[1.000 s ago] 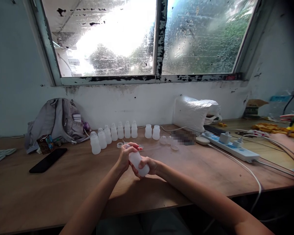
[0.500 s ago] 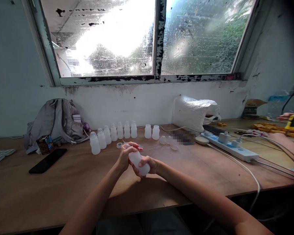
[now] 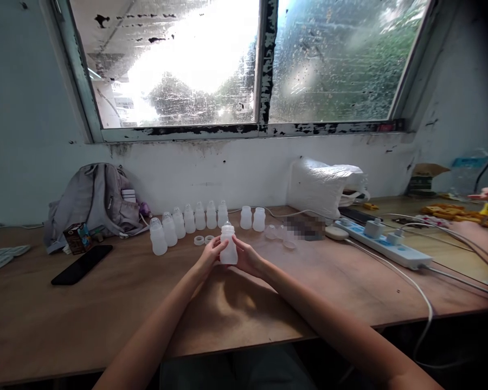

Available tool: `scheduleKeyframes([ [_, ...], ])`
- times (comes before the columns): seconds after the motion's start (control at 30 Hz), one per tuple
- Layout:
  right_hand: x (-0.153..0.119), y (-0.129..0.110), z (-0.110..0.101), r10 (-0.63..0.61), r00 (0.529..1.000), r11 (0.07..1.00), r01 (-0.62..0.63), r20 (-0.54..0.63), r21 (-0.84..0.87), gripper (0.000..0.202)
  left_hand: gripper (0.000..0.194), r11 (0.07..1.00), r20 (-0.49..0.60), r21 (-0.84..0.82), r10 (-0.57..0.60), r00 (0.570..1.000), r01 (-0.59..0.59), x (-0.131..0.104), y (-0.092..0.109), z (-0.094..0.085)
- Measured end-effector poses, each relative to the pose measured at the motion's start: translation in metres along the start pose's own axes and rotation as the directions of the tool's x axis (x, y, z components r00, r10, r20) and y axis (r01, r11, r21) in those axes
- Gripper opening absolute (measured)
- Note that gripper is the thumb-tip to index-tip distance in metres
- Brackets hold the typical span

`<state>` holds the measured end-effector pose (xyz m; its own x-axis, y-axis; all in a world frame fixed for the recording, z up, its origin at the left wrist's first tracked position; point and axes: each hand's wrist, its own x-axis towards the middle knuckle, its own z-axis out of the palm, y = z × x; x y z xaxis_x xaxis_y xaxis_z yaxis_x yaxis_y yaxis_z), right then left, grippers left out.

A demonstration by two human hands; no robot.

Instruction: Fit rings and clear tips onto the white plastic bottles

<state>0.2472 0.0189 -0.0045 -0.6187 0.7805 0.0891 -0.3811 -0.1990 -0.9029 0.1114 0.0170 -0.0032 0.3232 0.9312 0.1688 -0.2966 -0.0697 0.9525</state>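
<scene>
Between my two hands a frosted white bottle point(image 3: 229, 250) with a nipple top stands upright, just over the table. My left hand point(image 3: 212, 253) is closed on its left side, and my right hand point(image 3: 247, 257) grips its right side. Behind it, a row of similar capped bottles point(image 3: 189, 218) runs along the wall side, slanting nearer at the left. Two bottles without tops point(image 3: 252, 218) stand to the right of that row. White rings point(image 3: 199, 240) lie left of the held bottle. Several clear domed caps point(image 3: 270, 232) lie to the right.
A grey backpack point(image 3: 100, 200), a small box point(image 3: 77, 238) and a black phone point(image 3: 82, 265) are at the left. At the right are a white plastic bag point(image 3: 317, 187), a power strip point(image 3: 384, 244) with cables, and another person's arm point(image 3: 477, 238) beside yellow parts point(image 3: 459, 211).
The held bottle has gone from tilted to upright, with its nipple top now showing. My hands have shifted to its two sides, and a second ring is now visible.
</scene>
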Motion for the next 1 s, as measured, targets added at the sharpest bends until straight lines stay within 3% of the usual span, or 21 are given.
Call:
scheduleKeyframes([
  [0.17,0.009,0.008,-0.014,-0.048,0.995,0.974,0.029,-0.082,-0.223,0.052,0.043,0.996,-0.016,0.085,-0.036,0.999,0.037,0.004,-0.010,-0.003],
  [0.27,0.011,0.004,-0.032,-0.199,0.951,0.855,0.051,-0.235,-0.516,0.054,0.044,0.995,-0.050,0.097,-0.014,0.999,0.019,0.004,-0.012,-0.005],
  [0.33,0.009,-0.005,-0.047,-0.414,0.852,0.610,-0.001,-0.320,-0.792,0.046,0.045,0.994,-0.066,0.105,-0.006,0.998,0.013,0.004,-0.013,-0.006],
  [0.4,0.004,-0.017,-0.061,-0.591,0.749,0.270,-0.165,-0.299,-0.949,0.029,0.044,0.993,-0.067,0.115,-0.004,0.998,0.012,0.003,-0.013,-0.006],
  [0.43,0.000,-0.024,-0.067,-0.641,0.707,0.134,-0.281,-0.300,-0.950,0.023,0.042,0.992,-0.064,0.122,-0.001,0.998,0.008,0.003,-0.013,-0.006],
  [0.5,-0.008,-0.037,-0.079,-0.708,0.610,-0.004,-0.508,-0.356,-0.861,0.021,0.041,0.990,-0.064,0.143,0.010,0.998,-0.001,0.004,-0.013,-0.007],
  [0.57,-0.016,-0.049,-0.089,-0.750,0.496,-0.014,-0.673,-0.437,-0.740,0.024,0.040,0.986,-0.078,0.169,0.021,0.997,-0.008,0.004,-0.013,-0.008],
  [0.63,-0.023,-0.057,-0.100,-0.738,0.397,0.035,-0.784,-0.545,-0.619,0.029,0.039,0.982,-0.091,0.188,0.031,0.995,-0.013,0.006,-0.013,-0.009],
  [0.7,-0.029,-0.063,-0.110,-0.689,0.324,0.084,-0.853,-0.648,-0.515,0.033,0.039,0.981,-0.110,0.191,0.043,0.993,-0.022,0.007,-0.013,-0.011],
  [0.77,-0.033,-0.065,-0.119,-0.632,0.279,0.122,-0.886,-0.723,-0.448,0.038,0.043,0.985,-0.155,0.173,0.045,0.987,-0.018,0.008,-0.013,-0.014],
  [0.83,-0.036,-0.066,-0.125,-0.586,0.276,0.145,-0.889,-0.761,-0.434,0.039,0.050,0.989,-0.226,0.150,0.025,0.974,0.010,0.010,-0.012,-0.017],
  [0.93,-0.036,-0.067,-0.129,-0.575,0.325,0.189,-0.840,-0.751,-0.509,0.034,0.056,0.987,-0.288,0.155,0.002,0.958,0.045,0.012,-0.012,-0.021],
  [1.0,-0.034,-0.067,-0.126,-0.581,0.349,0.332,-0.723,-0.735,-0.606,0.026,0.056,0.983,-0.287,0.178,0.014,0.958,0.039,0.013,-0.013,-0.023],
])
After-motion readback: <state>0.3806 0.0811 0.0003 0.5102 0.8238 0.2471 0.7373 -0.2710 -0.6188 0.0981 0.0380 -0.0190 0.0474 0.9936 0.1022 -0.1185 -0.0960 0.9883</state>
